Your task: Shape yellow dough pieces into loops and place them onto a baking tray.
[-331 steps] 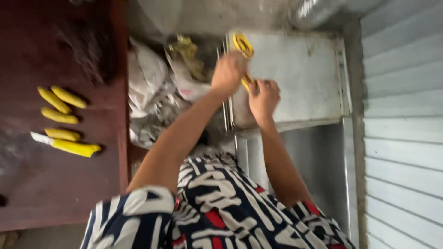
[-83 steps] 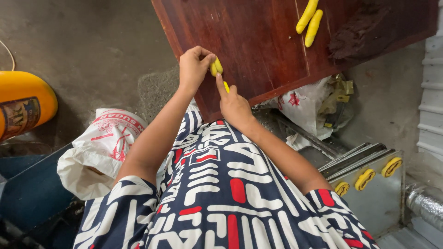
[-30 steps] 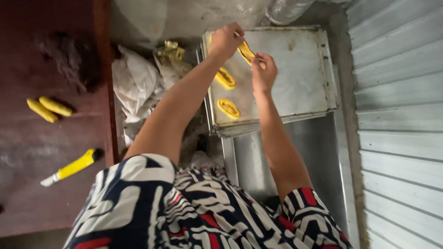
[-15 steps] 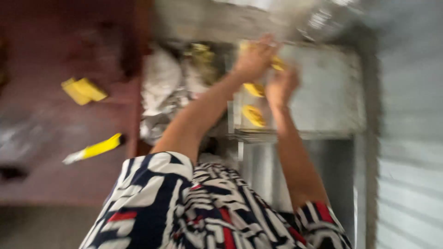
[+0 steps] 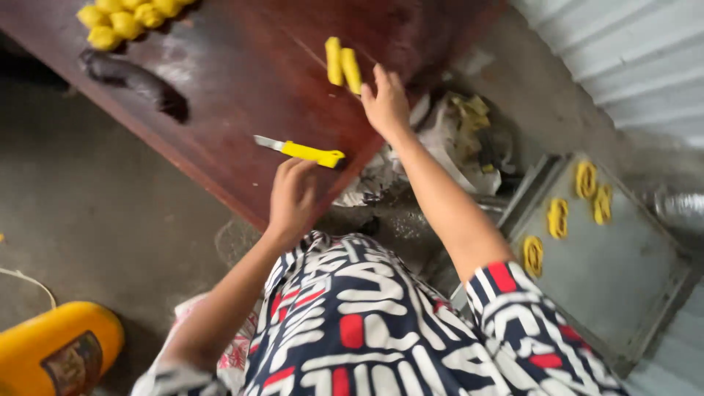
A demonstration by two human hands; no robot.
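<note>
Over the dark red table (image 5: 242, 81), no longer above the metal tray (image 5: 623, 293) as half a second before. Right hand (image 5: 385, 103) spread, fingertips just beside two yellow sticks (image 5: 342, 62). Left hand (image 5: 292, 198) loosely curled, empty, just near of the yellow knife (image 5: 304, 152).

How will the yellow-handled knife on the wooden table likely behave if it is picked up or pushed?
The knife looks slim, so it is probably light and stiff. It lies flat on the table, so a push would likely slide it, not roll it. Its handle end lies near the table edge by the left hand, so it might drop off.
</note>
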